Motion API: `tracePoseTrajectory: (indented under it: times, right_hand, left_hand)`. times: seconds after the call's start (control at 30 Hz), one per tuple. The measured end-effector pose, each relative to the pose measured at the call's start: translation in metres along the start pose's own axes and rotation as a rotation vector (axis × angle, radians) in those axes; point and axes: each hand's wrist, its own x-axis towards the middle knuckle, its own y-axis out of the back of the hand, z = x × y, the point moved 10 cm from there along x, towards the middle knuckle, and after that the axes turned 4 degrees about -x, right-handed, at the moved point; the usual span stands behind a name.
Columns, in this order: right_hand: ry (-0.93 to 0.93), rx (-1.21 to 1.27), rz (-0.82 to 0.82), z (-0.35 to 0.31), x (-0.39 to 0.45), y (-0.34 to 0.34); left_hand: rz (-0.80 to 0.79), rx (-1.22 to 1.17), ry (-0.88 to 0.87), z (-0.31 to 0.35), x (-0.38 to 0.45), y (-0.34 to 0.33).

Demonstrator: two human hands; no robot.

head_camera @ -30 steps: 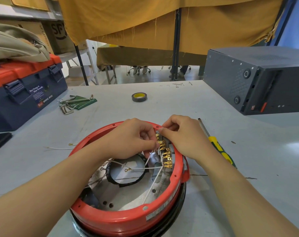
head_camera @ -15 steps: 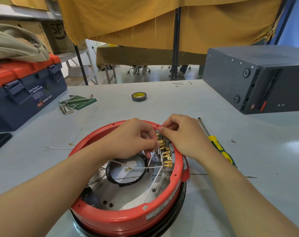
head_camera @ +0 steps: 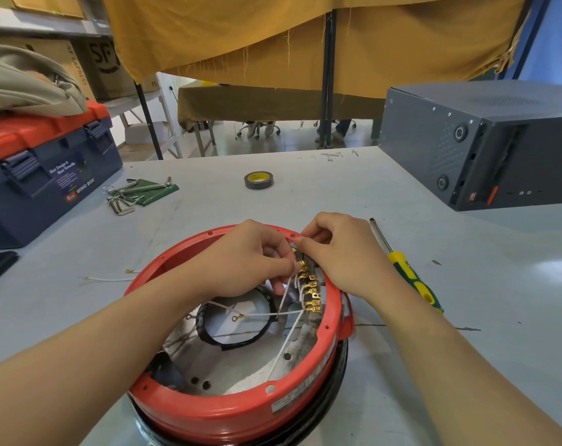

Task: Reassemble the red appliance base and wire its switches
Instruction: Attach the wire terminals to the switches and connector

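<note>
2 hands [head_camera: 241, 262] [head_camera: 347, 255], 1 red base [head_camera: 234, 410].

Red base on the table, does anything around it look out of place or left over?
One loose white wire lies on the table left of the red base, outside it and unconnected at both ends, while the other white wires run inside to the brass terminals. It may be a leftover lead.

Both hands [head_camera: 305, 262] at brass terminals [head_camera: 310, 289]
</note>
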Motion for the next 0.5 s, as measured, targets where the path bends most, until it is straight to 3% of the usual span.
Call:
tracePoseTrajectory:
  times: [0.5]
  right_hand:
    - [-0.014,-0.149,-0.057,0.0053,0.0012,0.0018]
  left_hand:
    - [-0.106,0.05,-0.037,0.0045,-0.0029,0.001]
